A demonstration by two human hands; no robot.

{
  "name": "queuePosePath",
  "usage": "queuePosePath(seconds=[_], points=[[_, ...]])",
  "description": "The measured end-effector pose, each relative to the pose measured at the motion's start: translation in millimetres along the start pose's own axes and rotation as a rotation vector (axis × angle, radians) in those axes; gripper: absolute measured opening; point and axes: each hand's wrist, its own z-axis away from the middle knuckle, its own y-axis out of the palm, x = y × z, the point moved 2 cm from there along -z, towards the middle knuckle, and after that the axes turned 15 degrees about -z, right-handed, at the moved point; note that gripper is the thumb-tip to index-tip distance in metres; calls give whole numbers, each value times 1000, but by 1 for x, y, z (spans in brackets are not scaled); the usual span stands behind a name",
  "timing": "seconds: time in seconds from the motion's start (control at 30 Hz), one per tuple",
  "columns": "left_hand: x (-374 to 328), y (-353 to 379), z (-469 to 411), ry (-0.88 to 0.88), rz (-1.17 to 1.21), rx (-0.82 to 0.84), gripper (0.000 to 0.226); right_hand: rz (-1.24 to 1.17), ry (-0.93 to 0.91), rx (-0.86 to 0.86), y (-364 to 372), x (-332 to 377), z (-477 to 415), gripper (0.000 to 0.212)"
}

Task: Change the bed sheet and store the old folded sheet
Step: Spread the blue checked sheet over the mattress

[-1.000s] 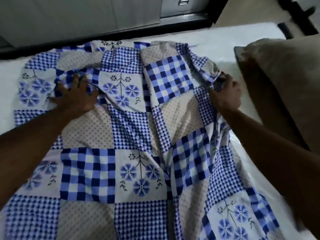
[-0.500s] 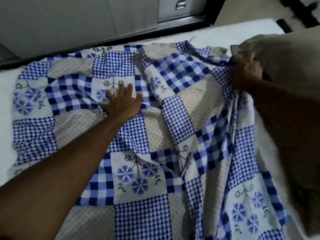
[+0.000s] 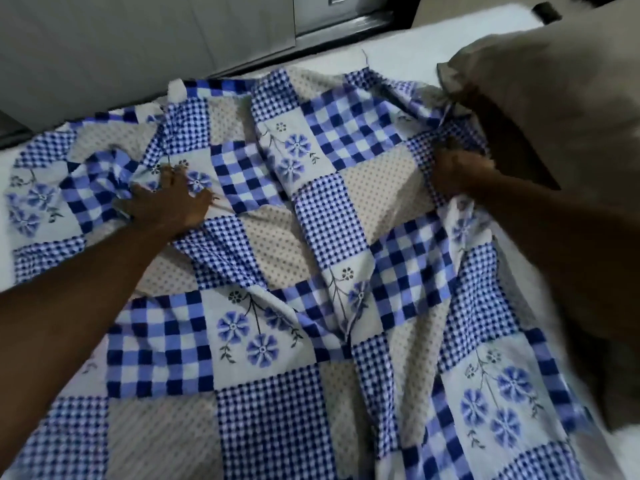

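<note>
Sheet [image 3: 346, 192] under L hand [image 3: 166, 206] (pressed flat); R hand [image 3: 457, 173] grips its edge.

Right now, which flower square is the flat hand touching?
The flower square at the left hand's fingertips; every other flower square on the sheet lies clear of that hand.

One wide-angle view looks from the person's head, forward and steeply down over the white mattress [image 3: 408, 43]; it is near, so the blue-and-white patchwork cloth bed sheet [image 3: 277, 427] fills most of the frame; the left hand [image 3: 166, 206] and right hand [image 3: 457, 171] show mid-frame, arms entering from the lower left and right edge; the grey flat cabinet fronts [image 3: 138, 36] close the top edge; the beige fabric pillow [image 3: 554, 81] crowds the upper right, blurred.
</note>
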Motion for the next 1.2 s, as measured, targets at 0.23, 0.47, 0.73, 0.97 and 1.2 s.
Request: queuePosePath(seconds=[0.23, 0.47, 0.73, 0.97, 1.2], points=[[-41, 38, 114, 353, 173, -540, 68, -176, -281, -178, 15, 36, 109, 57], [-84, 153, 305, 521, 298, -473, 58, -337, -101, -397, 117, -19, 287, 61], [-40, 243, 425, 338, 154, -352, 63, -443, 198, -350, 175, -97, 422, 69], [-21, 269, 475, 347, -49, -338, 49, -380, 283, -230, 204, -119, 464, 40], [-22, 272, 470, 296, 41, -185, 36, -375, 200, -213, 179, -176, 460, 14]])
